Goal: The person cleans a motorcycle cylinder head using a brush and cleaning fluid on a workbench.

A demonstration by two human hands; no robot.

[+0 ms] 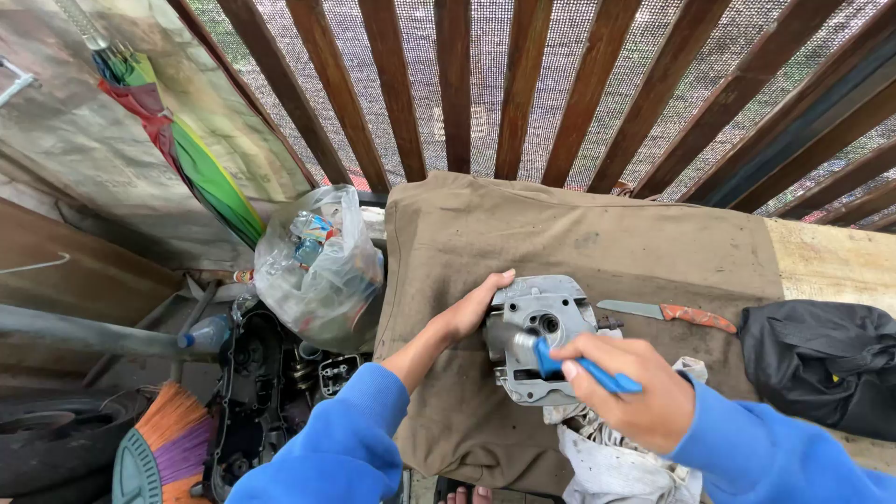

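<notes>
A grey metal engine part (539,322) with round holes lies on a brown cloth (579,233) spread over a bench. My left hand (474,306) grips its left side, fingers over the top edge. My right hand (630,387) holds a blue-handled brush (583,368) whose head rests on the part's face. Both arms wear blue sleeves. A stained white rag (616,448) lies under my right hand, by the part's lower edge.
A knife with an orange handle (667,313) lies right of the part. A black bag (826,359) sits at the right. A clear plastic bag of bits (317,266), dark engine casings (252,392), a broom (163,439) and a folded colourful umbrella (201,168) are left. Wooden slats (523,84) stand behind.
</notes>
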